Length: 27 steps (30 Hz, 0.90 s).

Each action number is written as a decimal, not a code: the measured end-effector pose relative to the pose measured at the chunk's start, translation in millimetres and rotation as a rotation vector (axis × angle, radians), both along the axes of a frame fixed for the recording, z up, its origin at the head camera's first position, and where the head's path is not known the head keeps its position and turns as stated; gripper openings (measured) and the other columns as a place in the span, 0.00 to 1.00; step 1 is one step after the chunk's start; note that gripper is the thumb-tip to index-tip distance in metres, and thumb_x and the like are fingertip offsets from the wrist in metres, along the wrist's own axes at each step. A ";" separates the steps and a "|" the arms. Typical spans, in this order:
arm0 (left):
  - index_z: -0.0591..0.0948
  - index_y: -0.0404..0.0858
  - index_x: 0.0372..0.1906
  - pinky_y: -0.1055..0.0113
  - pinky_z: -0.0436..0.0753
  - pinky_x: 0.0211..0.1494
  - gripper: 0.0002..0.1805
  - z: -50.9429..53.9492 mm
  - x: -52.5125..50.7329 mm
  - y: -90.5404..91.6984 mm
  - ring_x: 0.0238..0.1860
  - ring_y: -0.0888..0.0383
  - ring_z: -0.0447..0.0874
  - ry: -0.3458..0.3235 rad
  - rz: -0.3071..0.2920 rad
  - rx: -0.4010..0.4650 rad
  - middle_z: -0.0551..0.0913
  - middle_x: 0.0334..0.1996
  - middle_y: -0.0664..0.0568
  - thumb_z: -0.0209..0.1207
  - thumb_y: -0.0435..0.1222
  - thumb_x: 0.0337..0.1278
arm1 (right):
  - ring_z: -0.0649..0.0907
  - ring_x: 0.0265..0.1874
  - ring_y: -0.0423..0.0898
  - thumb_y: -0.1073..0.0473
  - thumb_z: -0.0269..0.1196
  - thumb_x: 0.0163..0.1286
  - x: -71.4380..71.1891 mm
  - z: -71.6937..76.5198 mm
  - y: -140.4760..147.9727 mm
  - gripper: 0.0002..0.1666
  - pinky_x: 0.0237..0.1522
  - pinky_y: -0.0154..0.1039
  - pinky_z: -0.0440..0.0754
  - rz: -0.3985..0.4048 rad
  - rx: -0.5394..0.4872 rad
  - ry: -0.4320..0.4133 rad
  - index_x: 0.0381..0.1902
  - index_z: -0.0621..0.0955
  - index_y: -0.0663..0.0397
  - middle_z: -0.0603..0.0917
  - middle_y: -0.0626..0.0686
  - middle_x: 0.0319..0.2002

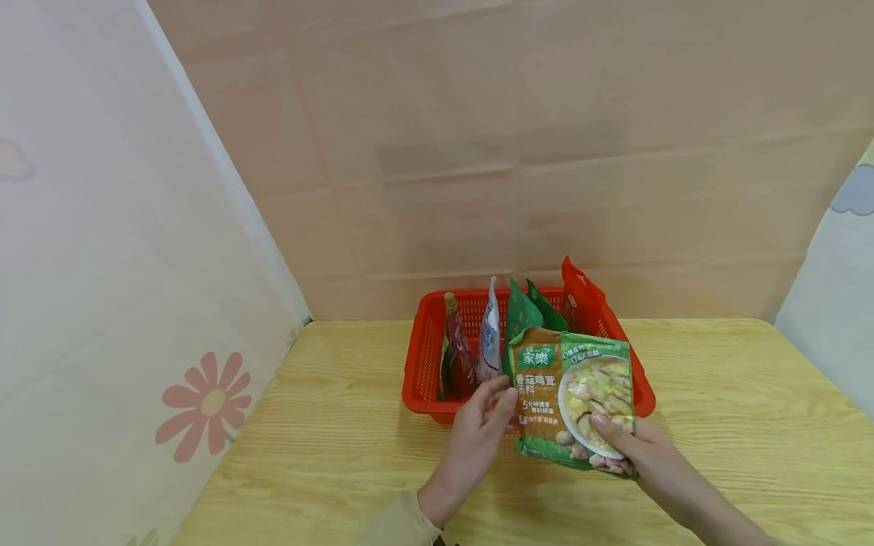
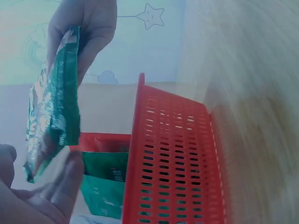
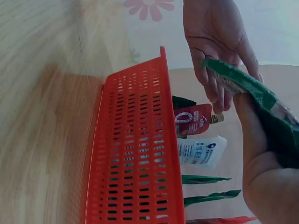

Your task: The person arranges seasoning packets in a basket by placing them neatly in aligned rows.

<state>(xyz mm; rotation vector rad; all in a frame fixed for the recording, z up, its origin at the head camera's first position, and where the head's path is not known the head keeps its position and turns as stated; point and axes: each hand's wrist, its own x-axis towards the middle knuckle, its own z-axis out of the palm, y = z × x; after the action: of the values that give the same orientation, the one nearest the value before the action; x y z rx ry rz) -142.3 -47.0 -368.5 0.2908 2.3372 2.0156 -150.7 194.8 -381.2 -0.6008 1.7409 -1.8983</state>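
In the head view my right hand [image 1: 645,449] grips a green and brown soup mix packet [image 1: 546,413] by its right side, the thumb over the pictured bowl. The packet is held up in front of a red basket [image 1: 416,398], hiding part of its front. My left hand [image 1: 476,428] is at the packet's left edge, fingers loosely bent and thumb apart from them. In the left wrist view, the packet's end [image 2: 42,154] lies between that thumb and fingers; whether they touch it I cannot tell. The right wrist view shows the left palm [image 3: 217,44] facing the packet.
Inside the basket stand a red spouted pouch [image 1: 459,349], a white packet [image 1: 489,341], two green packets [image 1: 523,312] and a tall red packet [image 1: 580,296] at the right. The basket sits on a wood-grain table [image 1: 321,432], near the back wall covering [image 1: 410,227].
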 end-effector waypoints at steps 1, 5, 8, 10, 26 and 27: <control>0.67 0.32 0.65 0.64 0.84 0.48 0.30 0.0 -0.2 0.3 0.47 0.53 0.84 -0.008 0.001 0.023 0.80 0.55 0.38 0.47 0.49 0.71 | 0.83 0.39 0.34 0.57 0.36 0.80 0.3 -0.6 -1.2 0.20 0.41 0.29 0.80 0.018 -0.007 -0.018 0.52 0.76 0.40 0.87 0.41 0.45; 0.74 0.27 0.57 0.72 0.84 0.39 0.26 -1.2 -2.1 0.6 0.37 0.61 0.84 -0.033 0.016 0.108 0.85 0.42 0.36 0.52 0.46 0.68 | 0.82 0.37 0.33 0.57 0.35 0.80 1.9 -2.0 -5.4 0.21 0.40 0.27 0.78 0.094 -0.050 -0.052 0.52 0.76 0.42 0.87 0.43 0.46; 0.76 0.26 0.46 0.75 0.81 0.34 0.21 -2.5 -2.7 0.9 0.28 0.67 0.78 -0.046 0.036 0.154 0.83 0.26 0.45 0.54 0.44 0.66 | 0.81 0.36 0.32 0.58 0.35 0.80 3.6 -2.0 -8.6 0.22 0.38 0.25 0.77 0.124 -0.074 -0.046 0.52 0.77 0.44 0.87 0.44 0.46; 0.75 0.27 0.42 0.77 0.77 0.31 0.19 -3.0 -2.3 1.5 0.25 0.69 0.75 -0.054 0.038 0.187 0.78 0.21 0.51 0.56 0.43 0.66 | 0.82 0.37 0.33 0.59 0.35 0.80 4.5 -1.9 -11.4 0.22 0.38 0.25 0.78 0.134 -0.097 -0.037 0.53 0.76 0.45 0.87 0.45 0.47; 0.74 0.26 0.42 0.70 0.83 0.28 0.18 -4.8 -0.6 -2.5 0.23 0.65 0.84 -0.010 0.157 0.287 0.83 0.31 0.27 0.60 0.39 0.61 | 0.82 0.40 0.33 0.55 0.37 0.80 7.1 -11.4 -32.4 0.18 0.41 0.25 0.79 0.095 -0.165 -0.196 0.52 0.74 0.46 0.86 0.43 0.46; 0.74 0.26 0.42 0.71 0.82 0.27 0.17 -4.4 -0.6 -3.7 0.22 0.66 0.83 -0.007 0.162 0.286 0.84 0.29 0.30 0.60 0.39 0.61 | 0.83 0.41 0.32 0.56 0.37 0.80 7.4 -11.9 -33.4 0.18 0.43 0.25 0.79 0.098 -0.176 -0.204 0.52 0.75 0.47 0.86 0.43 0.47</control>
<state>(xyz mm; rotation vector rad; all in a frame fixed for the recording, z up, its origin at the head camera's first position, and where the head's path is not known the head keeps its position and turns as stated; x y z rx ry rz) -142.9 -50.8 -372.9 0.1051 2.1266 2.4243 -143.3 161.3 -393.2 -0.5246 1.4035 -1.9814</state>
